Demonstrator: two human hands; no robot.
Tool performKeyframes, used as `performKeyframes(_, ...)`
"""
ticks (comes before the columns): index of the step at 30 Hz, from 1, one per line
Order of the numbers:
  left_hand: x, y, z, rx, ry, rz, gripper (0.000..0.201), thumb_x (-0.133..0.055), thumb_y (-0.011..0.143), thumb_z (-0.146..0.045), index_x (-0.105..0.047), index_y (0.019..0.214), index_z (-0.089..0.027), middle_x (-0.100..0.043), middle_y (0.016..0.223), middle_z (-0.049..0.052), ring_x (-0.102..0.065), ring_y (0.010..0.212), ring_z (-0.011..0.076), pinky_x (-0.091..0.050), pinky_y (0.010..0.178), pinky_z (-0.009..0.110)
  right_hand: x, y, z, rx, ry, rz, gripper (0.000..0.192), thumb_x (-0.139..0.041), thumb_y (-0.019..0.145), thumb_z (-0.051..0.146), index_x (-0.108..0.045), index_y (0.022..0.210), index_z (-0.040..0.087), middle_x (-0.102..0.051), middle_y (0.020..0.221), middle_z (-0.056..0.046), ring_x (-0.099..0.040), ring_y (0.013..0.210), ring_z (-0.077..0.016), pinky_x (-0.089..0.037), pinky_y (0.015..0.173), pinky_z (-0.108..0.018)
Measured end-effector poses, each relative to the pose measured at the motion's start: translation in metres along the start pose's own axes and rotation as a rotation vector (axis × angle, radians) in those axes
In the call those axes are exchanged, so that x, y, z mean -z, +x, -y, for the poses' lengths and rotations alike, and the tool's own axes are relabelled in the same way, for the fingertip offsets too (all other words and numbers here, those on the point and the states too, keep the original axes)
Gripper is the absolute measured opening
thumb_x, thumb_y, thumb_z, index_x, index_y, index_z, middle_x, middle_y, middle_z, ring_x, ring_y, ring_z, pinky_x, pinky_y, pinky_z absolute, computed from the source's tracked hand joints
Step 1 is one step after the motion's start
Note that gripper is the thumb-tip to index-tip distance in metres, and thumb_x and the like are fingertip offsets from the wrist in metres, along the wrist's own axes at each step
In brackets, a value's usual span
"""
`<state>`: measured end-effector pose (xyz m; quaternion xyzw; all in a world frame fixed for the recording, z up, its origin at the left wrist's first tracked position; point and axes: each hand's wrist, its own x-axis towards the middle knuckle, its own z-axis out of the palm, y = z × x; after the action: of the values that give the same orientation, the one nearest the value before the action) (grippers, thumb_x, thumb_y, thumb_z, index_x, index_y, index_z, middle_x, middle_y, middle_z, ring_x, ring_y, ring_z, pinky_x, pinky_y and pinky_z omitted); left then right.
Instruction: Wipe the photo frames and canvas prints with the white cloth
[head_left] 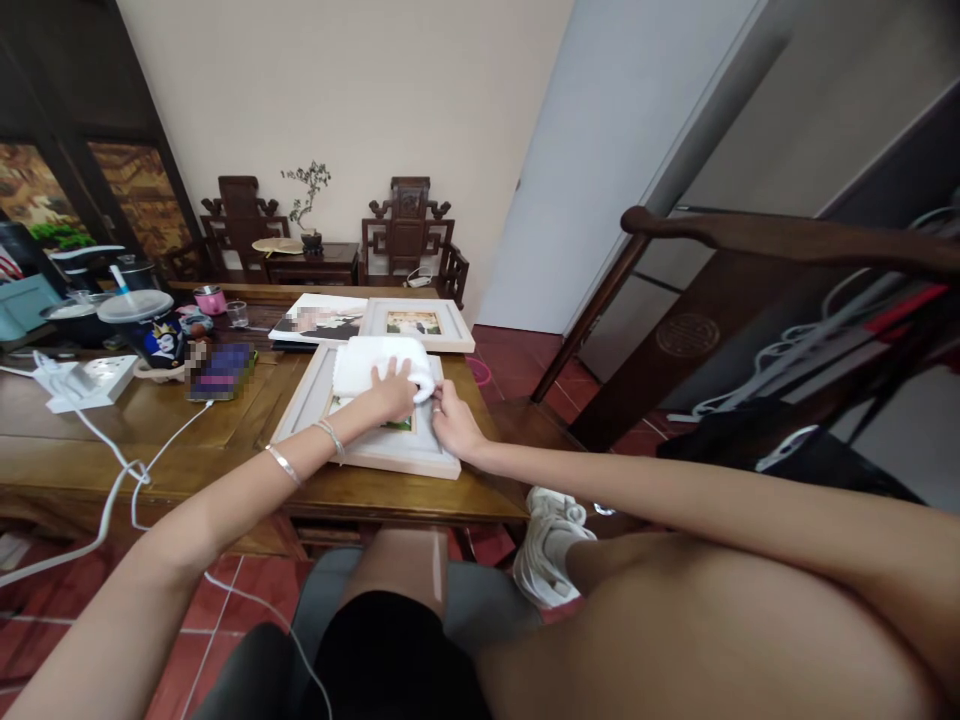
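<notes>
A white roll of soft wipes or tissue [360, 360] with a jagged edge lies on a light wooden picture frame [442, 463] at the table's front right corner. My left hand [394, 393] holds the roll from above, its fingers spread over the top. Beside the roll's right end, my right hand [454, 420] rests on the frame's right side. Its thumb and index finger are pinched together; whatever is between them is too small to make out. The roll and my left hand hide much of the small picture inside the frame.
Behind lies a second picture frame [457, 325], overlapping a photo print [319, 320]. To the left on the wooden table [277, 490] are a phone [223, 372], a power strip [94, 385], a lidded cup [161, 340] and trailing cables. A wooden chair [690, 330] stands at right.
</notes>
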<state>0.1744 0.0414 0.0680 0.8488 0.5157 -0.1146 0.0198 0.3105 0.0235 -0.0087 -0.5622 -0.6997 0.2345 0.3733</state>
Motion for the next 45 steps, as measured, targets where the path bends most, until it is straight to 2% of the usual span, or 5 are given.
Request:
performKeyframes(10,0.01,-0.078,-0.016,-0.175,0.096,0.089,0.041,-0.044,0.086,-0.004,-0.063,0.121,-0.014,-0.017,0.165,0.016,-0.014,0.151,0.0387,-0.028,0.115,0.064,0.005,0.007,-0.011,0.031,0.063,-0.008,0.06,-0.044,0.078,0.01,-0.045,0.137,0.024,-0.057,0.14,-0.008,-0.057,0.125,-0.0266,-0.04,0.112,-0.049)
performKeyframes(16,0.012,-0.12,-0.008,-0.258,0.131,0.066,0.041,-0.042,0.086,-0.005,-0.064,0.12,-0.011,-0.025,0.163,0.017,-0.019,0.151,0.0356,-0.033,0.115,0.058,0.009,0.011,-0.003,0.072,-0.151,0.098,0.049,-0.043,0.081,0.007,-0.061,0.125,0.018,-0.051,0.148,-0.013,-0.026,0.149,-0.0276,-0.022,0.119,-0.055)
performKeyframes(31,-0.005,-0.019,0.035,0.036,0.014,-0.042,0.05,-0.041,0.086,-0.005,-0.059,0.13,-0.02,-0.016,0.166,0.012,-0.011,0.153,0.0367,-0.02,0.112,0.074,0.012,0.019,-0.002,0.101,-0.203,0.205,0.056,-0.048,0.076,0.004,-0.06,0.13,0.013,-0.051,0.147,-0.016,-0.03,0.148,-0.0269,-0.026,0.121,-0.048)
performKeyframes(40,-0.002,-0.076,0.021,-0.134,0.012,0.085,0.049,-0.039,0.083,-0.004,-0.062,0.124,-0.02,-0.02,0.165,0.012,-0.015,0.152,0.0385,-0.031,0.102,0.079,0.012,0.021,-0.002,0.116,-0.052,0.051,0.047,-0.05,0.07,0.001,-0.071,0.107,0.021,-0.067,0.127,-0.007,-0.049,0.136,-0.0245,-0.031,0.119,-0.047)
performKeyframes(45,-0.001,-0.092,0.003,-0.096,-0.016,0.076,0.04,-0.043,0.084,-0.006,-0.064,0.117,-0.018,-0.023,0.164,0.015,-0.016,0.151,0.0405,-0.03,0.104,0.079,0.01,0.019,-0.003,0.128,-0.043,0.01,0.046,-0.05,0.07,0.0,-0.071,0.105,0.021,-0.066,0.129,-0.007,-0.055,0.129,-0.0241,-0.036,0.116,-0.045)
